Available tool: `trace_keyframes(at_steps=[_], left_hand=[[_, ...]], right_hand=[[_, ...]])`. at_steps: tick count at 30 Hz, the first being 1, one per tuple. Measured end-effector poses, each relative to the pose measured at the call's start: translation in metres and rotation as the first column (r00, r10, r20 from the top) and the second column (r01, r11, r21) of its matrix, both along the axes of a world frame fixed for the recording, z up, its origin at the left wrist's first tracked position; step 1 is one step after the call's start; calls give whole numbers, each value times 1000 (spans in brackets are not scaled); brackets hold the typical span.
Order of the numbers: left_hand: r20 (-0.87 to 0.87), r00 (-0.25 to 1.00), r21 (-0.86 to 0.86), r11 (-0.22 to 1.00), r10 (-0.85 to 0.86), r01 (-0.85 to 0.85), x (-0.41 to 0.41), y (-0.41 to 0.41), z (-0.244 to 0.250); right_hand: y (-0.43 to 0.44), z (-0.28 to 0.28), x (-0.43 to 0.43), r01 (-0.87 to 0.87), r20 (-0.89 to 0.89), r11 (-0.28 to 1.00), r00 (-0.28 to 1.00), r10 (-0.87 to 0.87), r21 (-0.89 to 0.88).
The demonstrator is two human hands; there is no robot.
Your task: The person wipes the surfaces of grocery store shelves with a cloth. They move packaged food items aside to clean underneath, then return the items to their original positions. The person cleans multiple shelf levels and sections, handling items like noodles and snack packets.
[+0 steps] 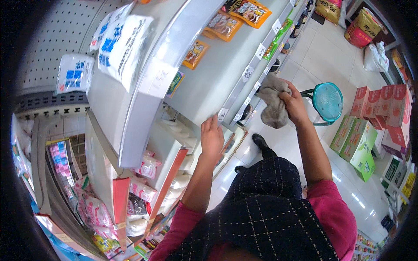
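My right hand (293,102) grips a crumpled grey cloth (273,101), which hangs over the aisle beside the shelves. My left hand (212,135) rests its fingertips at the front edge of a pale metal shelf (202,94), close to a handwritten price tag (223,114), with nothing seen in it. Farther along that shelf lie orange food packets (223,25). White plastic packets with blue print (122,49) sit on the shelf level at the upper left, with a smaller one (74,74) beside them.
A green-rimmed stool (327,101) stands in the aisle right of the cloth. Red-and-white cartons (382,106) and green boxes (357,143) are stacked on the tiled floor (313,58). Sacks (364,27) stand at the upper right. Pink-white bags (94,208) fill lower shelves at left.
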State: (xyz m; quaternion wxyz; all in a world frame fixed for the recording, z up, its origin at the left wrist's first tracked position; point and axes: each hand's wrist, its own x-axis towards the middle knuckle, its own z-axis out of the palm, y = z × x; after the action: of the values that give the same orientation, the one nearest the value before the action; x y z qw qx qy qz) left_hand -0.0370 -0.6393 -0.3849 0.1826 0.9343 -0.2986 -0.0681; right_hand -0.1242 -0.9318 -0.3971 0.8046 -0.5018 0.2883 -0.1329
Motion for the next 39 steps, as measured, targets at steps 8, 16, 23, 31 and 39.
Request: trace_keyframes(at_steps=[8,16,23,31,39], left_hand=[[61,996,-42,997,59,-57,-23,22,5],[-14,998,-39,997,60,-61,-66,66,-5],[-176,981,-24,996,84,-89,-91,89,1],[-345,936,-35,995,75,-92,-128,132,14],[-333,943,-102,994,12,-49,-149,149,46]], right_hand=[[89,68,134,-224,165,875,933,319,-429],[191,14,214,-585,-591,194,806,35,-787],[268,0,191,-555,-561,-138,737,376,-821],[221,52,214,-609,-36,598,716,697,-521],[300,144,229,-220,-77,155,775,627,-963]])
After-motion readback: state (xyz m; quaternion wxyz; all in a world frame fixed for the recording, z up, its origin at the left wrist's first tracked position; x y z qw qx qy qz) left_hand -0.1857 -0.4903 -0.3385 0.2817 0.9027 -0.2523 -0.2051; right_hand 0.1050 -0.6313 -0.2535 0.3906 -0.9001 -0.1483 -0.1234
